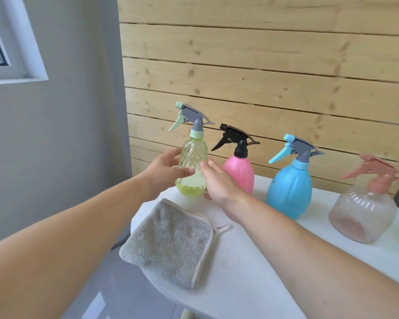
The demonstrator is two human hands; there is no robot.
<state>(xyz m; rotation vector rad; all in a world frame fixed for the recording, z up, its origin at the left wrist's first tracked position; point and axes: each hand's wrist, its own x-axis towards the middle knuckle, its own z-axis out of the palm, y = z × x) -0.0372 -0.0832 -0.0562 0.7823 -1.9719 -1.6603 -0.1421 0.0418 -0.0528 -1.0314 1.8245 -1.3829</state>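
Bottle point(194, 155), yellow-green, upright (axis vertical), nozzle point(179, 105) pointing left

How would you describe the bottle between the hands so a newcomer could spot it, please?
On the white table before the wooden wall, look behind the grey cloth. That spray bottle, leftmost, alone has a clear yellow-green body; its pink neighbour is opaque.

White table point(251, 261), pale pine plank wall point(263, 65) behind it, grey wall point(67, 134) to its left, 1 white-framed window point(14, 54) high to its left, grey floor point(124, 284) beneath, soft daylight
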